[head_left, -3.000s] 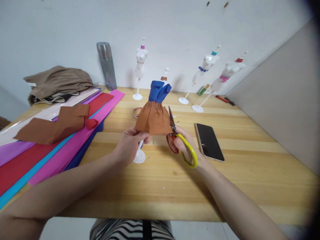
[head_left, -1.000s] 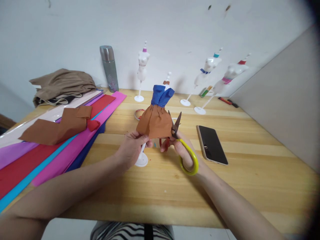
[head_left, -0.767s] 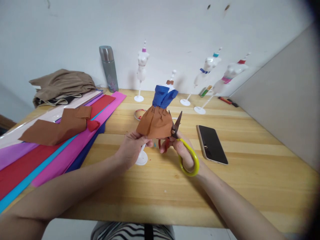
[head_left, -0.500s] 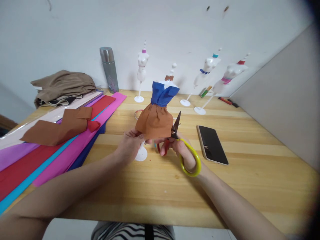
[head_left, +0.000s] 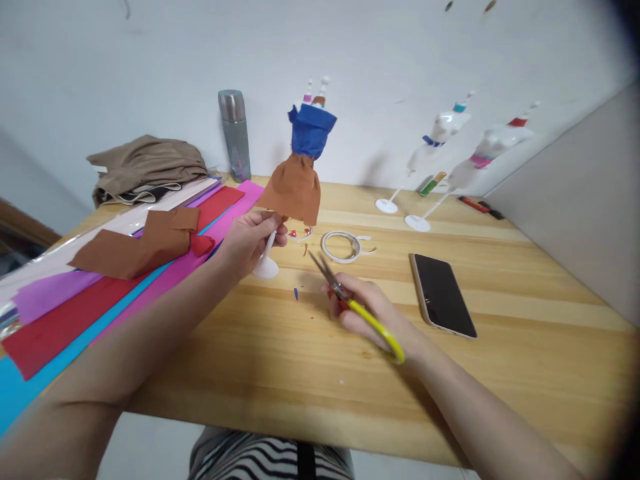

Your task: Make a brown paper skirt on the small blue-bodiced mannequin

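Observation:
My left hand [head_left: 257,240] is closed around the white stand of a small dress form, just under its skirt, and the form leans with its round base [head_left: 267,269] showing below. The form wears a blue strapless top [head_left: 313,130] and a gathered brown paper-like skirt [head_left: 295,189]. In my right hand [head_left: 363,303] are scissors [head_left: 373,321] with yellow and red handles, held over the table apart from the skirt. Their blades point up and left and look nearly closed. Small blue and brown scraps lie between the hands.
A roll of white tape [head_left: 341,247] lies past the scissors. At right is a phone [head_left: 444,293]; two more dress forms [head_left: 495,143] stand behind it. Coloured sheets [head_left: 150,287], folded brown cloth [head_left: 147,167] and a thermos [head_left: 235,137] occupy the left side.
The scissors have come away from the skirt's hem, moving down and toward me. My left hand has carried the dress form up and left, uncovering the tape roll.

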A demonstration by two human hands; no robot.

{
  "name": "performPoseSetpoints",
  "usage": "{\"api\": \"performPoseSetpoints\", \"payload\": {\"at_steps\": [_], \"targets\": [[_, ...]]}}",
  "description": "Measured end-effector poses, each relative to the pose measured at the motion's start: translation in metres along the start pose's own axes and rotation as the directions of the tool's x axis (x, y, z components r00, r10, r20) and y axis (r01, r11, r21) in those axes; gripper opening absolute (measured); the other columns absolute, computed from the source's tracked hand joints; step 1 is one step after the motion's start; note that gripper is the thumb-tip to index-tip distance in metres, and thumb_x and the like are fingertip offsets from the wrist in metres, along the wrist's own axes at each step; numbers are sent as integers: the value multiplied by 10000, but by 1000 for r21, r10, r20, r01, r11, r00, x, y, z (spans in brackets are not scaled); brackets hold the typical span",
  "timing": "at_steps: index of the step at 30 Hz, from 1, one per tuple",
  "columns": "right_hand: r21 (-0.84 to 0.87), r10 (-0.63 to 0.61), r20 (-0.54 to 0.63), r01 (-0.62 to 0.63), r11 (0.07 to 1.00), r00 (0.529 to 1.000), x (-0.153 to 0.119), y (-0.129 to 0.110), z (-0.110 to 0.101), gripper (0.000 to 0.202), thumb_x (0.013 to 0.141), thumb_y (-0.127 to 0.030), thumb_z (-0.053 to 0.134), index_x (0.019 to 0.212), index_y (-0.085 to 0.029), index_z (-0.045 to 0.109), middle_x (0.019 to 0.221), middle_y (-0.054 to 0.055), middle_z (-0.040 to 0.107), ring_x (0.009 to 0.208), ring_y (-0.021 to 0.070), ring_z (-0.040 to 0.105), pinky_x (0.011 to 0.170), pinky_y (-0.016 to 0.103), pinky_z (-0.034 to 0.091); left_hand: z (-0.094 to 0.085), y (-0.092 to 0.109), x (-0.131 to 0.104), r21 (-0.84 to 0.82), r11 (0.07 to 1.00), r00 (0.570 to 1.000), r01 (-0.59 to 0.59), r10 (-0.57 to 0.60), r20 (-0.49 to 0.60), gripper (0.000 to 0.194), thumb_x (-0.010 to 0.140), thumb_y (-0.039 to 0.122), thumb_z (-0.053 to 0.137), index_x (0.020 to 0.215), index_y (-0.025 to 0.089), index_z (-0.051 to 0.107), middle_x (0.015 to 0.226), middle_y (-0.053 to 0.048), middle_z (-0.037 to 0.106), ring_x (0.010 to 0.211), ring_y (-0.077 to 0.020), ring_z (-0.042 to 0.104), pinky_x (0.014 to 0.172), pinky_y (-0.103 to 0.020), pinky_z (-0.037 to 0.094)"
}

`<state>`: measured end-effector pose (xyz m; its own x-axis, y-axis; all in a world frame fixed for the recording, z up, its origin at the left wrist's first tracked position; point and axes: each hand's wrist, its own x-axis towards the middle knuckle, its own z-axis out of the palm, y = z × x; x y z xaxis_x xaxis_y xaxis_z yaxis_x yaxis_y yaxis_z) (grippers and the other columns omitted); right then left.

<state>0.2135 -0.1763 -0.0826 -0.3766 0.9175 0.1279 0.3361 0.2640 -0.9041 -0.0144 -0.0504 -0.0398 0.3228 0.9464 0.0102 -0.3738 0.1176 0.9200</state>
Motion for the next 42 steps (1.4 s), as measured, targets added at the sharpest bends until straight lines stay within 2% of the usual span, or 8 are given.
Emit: {"api": "performPoseSetpoints", "payload": {"at_steps": [6,17,26,30,34,36,39,42], "targets": [[-692,-122,141,186,698,982,3,-9,18,363,776,-347,722,1085,-158,692,943,134,748,825,277,687,783,408,516,-9,19,8,123,990,998,69,-68,-6,203,698,204,891,662,108,716,581,-21,646,508,-105,586,558,-235,472],[-766,-31,286,248,592,958,-8,-16,31,796,795,-237,625,1556,-37,507,1239,247,714,1115,376,693,972,524,566,-5,6,2,278,951,962,134,-193,195,208,637,219,884,610,112,708,559,-43,658,501,-108,589,537,-222,472],[-722,41,318,214,658,947,-7,-22,34,719,806,-221,693,1500,-79,569,1185,207,707,1050,334,704,953,483,585,-1,10,-2,477,864,936,161,-287,204,146,663,214,815,602,128,715,541,-5,658,502,-83,585,547,-188,489],[-616,-120,343,320,719,932,-6,-26,28,580,824,-175,697,1395,-95,640,1170,174,721,1087,298,699,959,428,578,-4,6,1,486,862,935,144,-279,218,139,656,203,817,602,135,709,554,-4,673,507,-82,599,548,-180,500],[-489,-472,75,445,750,878,-5,-23,10,94,900,-150,638,824,-196,667,728,19,647,651,156,579,598,286,456,-9,4,4,507,849,928,149,-297,225,175,643,202,833,573,139,685,545,-6,674,505,-81,601,546,-172,500],[-394,-546,-243,433,811,802,-4,-17,-5,374,932,-160,638,610,-219,456,541,-58,404,493,104,358,496,279,274,-10,4,4,519,839,921,164,-319,225,157,635,193,824,573,140,690,543,-5,675,501,-80,603,544,-168,499],[-157,-384,-753,421,893,534,1,-7,-28,458,974,-300,634,573,-219,427,524,-58,338,493,107,303,497,297,211,-10,4,3,538,824,894,178,-364,261,108,624,183,799,581,138,711,547,-5,678,491,-75,598,531,-160,489],[97,-142,-820,379,920,555,7,-2,-42,292,872,-521,744,851,-236,685,563,-63,462,476,105,360,458,268,253,-10,3,2,564,808,842,173,-418,341,82,639,176,770,586,137,721,545,-5,674,488,-66,586,528,-152,478]]}}
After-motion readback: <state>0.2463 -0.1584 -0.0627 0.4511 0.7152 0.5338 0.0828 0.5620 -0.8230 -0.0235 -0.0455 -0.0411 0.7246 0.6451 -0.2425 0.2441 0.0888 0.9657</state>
